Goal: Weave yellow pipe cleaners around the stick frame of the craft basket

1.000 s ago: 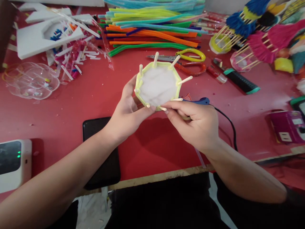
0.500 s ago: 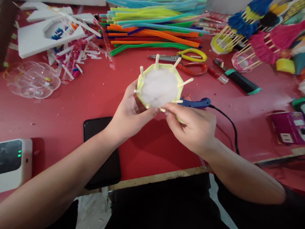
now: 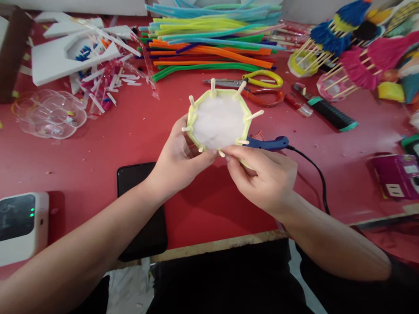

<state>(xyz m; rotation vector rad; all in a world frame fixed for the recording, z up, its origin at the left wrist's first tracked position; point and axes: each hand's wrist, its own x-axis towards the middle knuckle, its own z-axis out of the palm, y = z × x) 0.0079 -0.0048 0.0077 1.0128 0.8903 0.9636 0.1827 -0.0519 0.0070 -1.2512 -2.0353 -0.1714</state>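
Observation:
A white eight-sided base [image 3: 218,121] is held up above the red table, facing me. Short wooden sticks [image 3: 254,115] stand out around its rim, and a yellow pipe cleaner [image 3: 245,104] runs along the edge between them. My left hand [image 3: 178,155] grips the base from the left, thumb on the near rim and fingers behind, partly hidden. At the near edge my right hand [image 3: 262,172] pinches the yellow pipe cleaner beside a stick; a loose length shows below its fingers. Both hands are closed, their fingertips almost touching.
Behind lie many coloured pipe cleaners [image 3: 209,41], scissors [image 3: 265,89] and foam scraps [image 3: 49,65]. A blue-handled corded tool [image 3: 271,142] lies just beyond my right hand, near a cutter knife [image 3: 334,114]. A black phone [image 3: 144,235] is under my left forearm. Stick-and-yarn pieces [image 3: 363,65] stand right.
The base has tilted slightly, so its near sticks point more downward. Both hands keep nearly the same grip and place. The whole view has shifted a little.

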